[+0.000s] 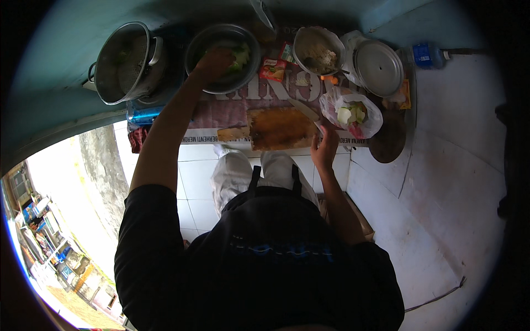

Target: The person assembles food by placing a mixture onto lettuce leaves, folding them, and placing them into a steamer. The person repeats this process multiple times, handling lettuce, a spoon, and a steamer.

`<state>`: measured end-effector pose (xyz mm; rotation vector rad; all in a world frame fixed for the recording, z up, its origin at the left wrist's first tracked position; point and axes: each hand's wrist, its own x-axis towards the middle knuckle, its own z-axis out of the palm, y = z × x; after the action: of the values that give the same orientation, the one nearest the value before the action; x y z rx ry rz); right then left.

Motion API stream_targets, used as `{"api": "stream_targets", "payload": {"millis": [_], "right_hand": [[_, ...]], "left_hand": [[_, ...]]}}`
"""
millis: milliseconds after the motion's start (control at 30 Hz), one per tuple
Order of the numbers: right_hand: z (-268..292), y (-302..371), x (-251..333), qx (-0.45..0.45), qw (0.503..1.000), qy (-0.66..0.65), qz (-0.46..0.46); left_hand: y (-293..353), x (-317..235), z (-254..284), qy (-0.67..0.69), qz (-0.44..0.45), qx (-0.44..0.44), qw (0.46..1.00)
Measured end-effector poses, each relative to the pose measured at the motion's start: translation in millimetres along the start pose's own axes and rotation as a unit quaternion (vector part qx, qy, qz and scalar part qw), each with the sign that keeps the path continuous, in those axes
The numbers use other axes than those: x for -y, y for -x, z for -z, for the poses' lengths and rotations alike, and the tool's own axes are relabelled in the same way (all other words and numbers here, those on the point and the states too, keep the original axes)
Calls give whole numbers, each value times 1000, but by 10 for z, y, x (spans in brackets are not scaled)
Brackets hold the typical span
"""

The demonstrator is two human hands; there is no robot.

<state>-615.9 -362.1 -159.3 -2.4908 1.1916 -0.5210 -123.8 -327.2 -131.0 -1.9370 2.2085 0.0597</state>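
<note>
Left hand (217, 62) at vegetables (239, 57), bright green, leafy

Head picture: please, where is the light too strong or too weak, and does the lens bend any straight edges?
Head view: bright glare washes out the lower left; head view: the left hand in the metal bowl is dim, its fingers hard to make out; head view: the teal wall's lower edge bows at left, and the corners are black.
</note>
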Motion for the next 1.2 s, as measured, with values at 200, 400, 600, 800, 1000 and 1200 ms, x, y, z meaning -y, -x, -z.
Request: {"api": "stream_targets", "payload": {"millis": [200, 400, 600, 800, 1000, 1200], "right_hand": [[184, 17, 202, 13, 997, -75, 12], [182, -131, 388, 20, 993, -115, 15], [183, -226, 412, 34, 993, -115, 11], [257, -157, 433, 4, 990, -134, 39], [390, 43, 619, -35, 992, -117, 41], [554, 262, 982, -56, 990, -128, -13]], "left_hand": [[216, 244, 426, 311, 143, -221, 913], [484, 46, 500, 494, 331, -250, 764], [672, -227, 507, 639, 363, -276, 619], [674, -313, 529, 637, 345, -327, 607], [638, -271, 359, 608, 304, -346, 646], [847, -460, 435, 506, 241, -212, 801]]}}
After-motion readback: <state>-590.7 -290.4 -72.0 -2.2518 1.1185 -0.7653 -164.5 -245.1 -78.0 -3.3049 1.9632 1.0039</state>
